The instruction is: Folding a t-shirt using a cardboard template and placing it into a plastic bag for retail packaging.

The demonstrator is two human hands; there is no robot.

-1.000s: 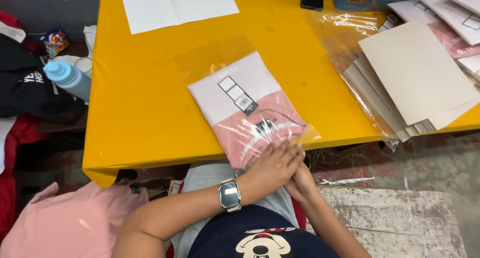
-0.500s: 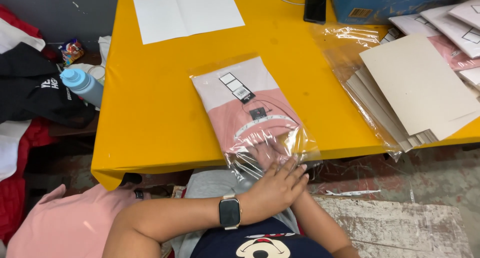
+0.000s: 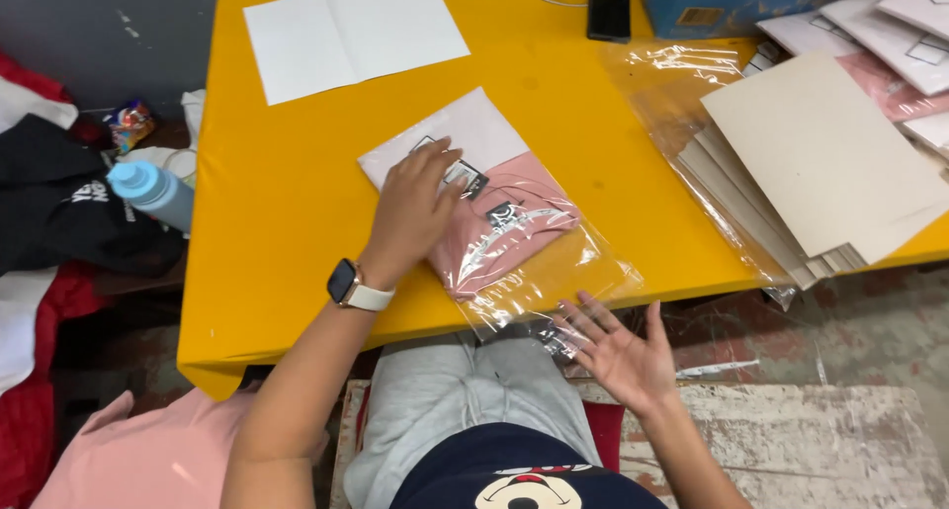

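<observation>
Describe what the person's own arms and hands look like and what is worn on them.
Both forearms are bare, with no sleeves in view. The left hand has a smartwatch at the wrist, with a dark rounded-square face on a pale cream band. The right hand wears nothing at the wrist, and no gloves or rings show on either hand.

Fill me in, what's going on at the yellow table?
A person seated at the yellow table is handling a folded pink-and-white garment in a clear plastic bag. The left hand lies flat on the garment. The right hand is open, fingers spread, at the bag's loose end, which overhangs the table edge. To the right lies a stack of grey cardboard sheets; an open blank notebook lies at the far side.
</observation>
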